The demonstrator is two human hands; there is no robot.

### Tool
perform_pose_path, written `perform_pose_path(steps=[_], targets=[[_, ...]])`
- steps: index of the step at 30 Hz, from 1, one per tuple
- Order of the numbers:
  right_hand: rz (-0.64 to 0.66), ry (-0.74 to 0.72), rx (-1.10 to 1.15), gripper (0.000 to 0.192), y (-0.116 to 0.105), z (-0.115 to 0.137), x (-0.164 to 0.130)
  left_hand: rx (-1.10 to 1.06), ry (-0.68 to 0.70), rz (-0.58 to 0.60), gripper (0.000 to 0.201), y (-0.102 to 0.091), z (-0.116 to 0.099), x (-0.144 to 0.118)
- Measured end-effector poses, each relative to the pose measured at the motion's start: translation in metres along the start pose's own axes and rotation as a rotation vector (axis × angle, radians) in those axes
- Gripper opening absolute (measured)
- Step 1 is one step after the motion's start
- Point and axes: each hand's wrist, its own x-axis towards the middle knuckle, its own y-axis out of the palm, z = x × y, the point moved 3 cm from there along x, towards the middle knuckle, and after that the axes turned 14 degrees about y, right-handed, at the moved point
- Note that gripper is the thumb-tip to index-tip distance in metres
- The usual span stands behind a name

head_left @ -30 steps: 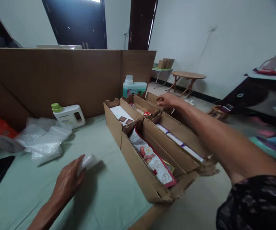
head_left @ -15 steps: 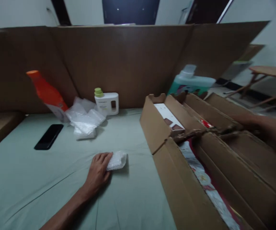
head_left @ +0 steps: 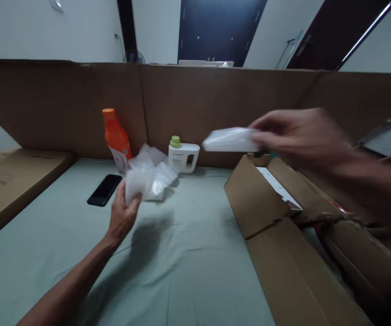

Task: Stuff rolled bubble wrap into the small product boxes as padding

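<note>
My left hand is raised above the pale green tabletop, gripping a small clear bubble-wrap bag. My right hand, blurred by motion, is up at the right and holds a flat whitish packet out to the left, above the open cardboard box. The box has long compartments; a white card lies in the nearest left one.
A pile of bubble-wrap bags, an orange bottle, a white jug with a green cap and a black phone sit near the cardboard wall. A cardboard sheet lies at the left.
My left hand lifted the bubble-wrap bag off the table. My right hand came out of the box holding a whitish packet and swung left. The view turned leftward.
</note>
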Motion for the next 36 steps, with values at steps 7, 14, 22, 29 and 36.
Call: perform_pose_path(steps=[7, 14, 22, 29, 36], targets=[[0.445, 0.157, -0.001, 0.023, 0.214, 0.076, 0.028, 0.344, 0.271, 0.391, 0.08, 0.035, 0.041, 0.119], [0.568, 0.21, 0.144, 0.02, 0.265, 0.044, -0.083, 0.433, 0.252, 0.816, 0.079, 0.111, 0.097, 0.111], [0.459, 0.289, 0.306, 0.023, 0.197, 0.027, -0.25, 0.445, 0.261, 0.881, 0.078, 0.099, 0.095, 0.122], [-0.324, 0.088, -0.325, 0.038, 0.02, 0.011, -0.313, 0.422, 0.471, 0.559, 0.075, 0.06, 0.048, 0.066], [-0.206, 0.122, -0.553, 0.018, -0.024, -0.038, -0.315, 0.027, 0.48, 0.629, 0.067, 0.063, -0.027, -0.046]])
